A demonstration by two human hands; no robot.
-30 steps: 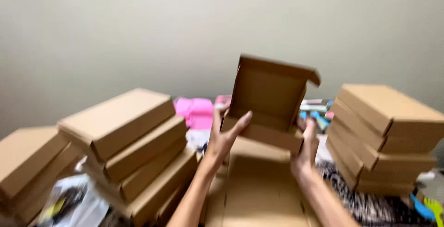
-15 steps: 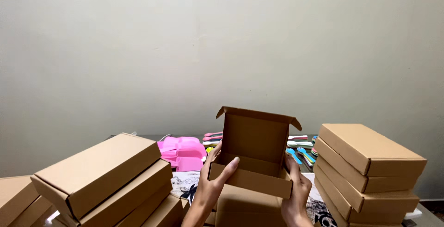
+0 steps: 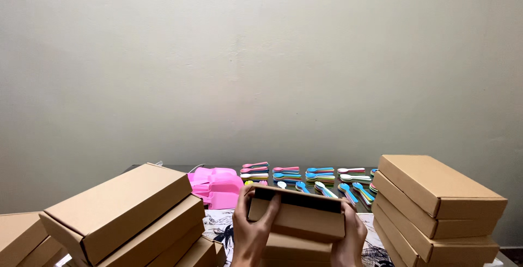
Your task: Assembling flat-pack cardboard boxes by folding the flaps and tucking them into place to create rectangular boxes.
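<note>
Honestly, that cardboard mailer box point(image 3: 298, 218) looks light but crushable; left hand point(image 3: 251, 233) and right hand point(image 3: 348, 235) both clamp its short ends, probably the safest grip.

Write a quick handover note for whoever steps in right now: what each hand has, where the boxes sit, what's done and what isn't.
Left hand and right hand: both grip the flat brown cardboard box, lid nearly shut, a dark gap showing along its top edge.
It sits above another brown box.
Closed box stacks: left stack, right stack.
Behind: pink plastic containers, rows of coloured plastic spoons.
Left: lid not fully closed.
</note>
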